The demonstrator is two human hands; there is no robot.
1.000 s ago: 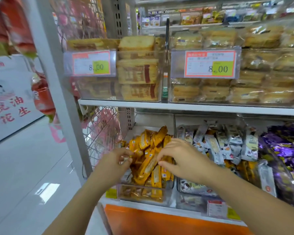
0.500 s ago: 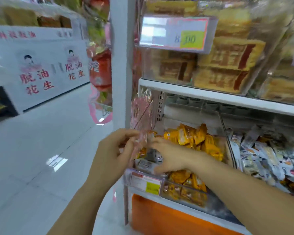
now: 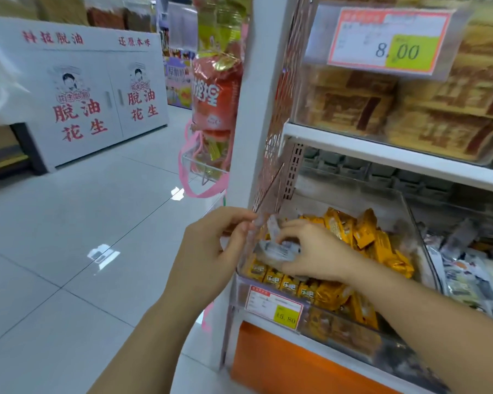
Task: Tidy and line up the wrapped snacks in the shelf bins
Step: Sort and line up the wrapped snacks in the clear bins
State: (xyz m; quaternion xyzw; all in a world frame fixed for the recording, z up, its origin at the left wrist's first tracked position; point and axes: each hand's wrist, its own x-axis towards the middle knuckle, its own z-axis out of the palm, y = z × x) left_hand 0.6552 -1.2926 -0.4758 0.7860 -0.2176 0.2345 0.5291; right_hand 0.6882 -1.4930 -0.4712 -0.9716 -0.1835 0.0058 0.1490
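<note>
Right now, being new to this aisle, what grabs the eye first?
The heap of yellow-orange wrapped snack bars in the clear plastic bin at lower centre, where the right hand grips grey-white wrapped packets and the left hand pinches the bin's left wall. Above hangs a red-bordered 8.00 price tag.

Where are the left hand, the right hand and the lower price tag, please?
left hand [image 3: 208, 260], head view, its back.
right hand [image 3: 316, 251], head view, its back.
lower price tag [image 3: 273, 307], head view, its middle.
</note>
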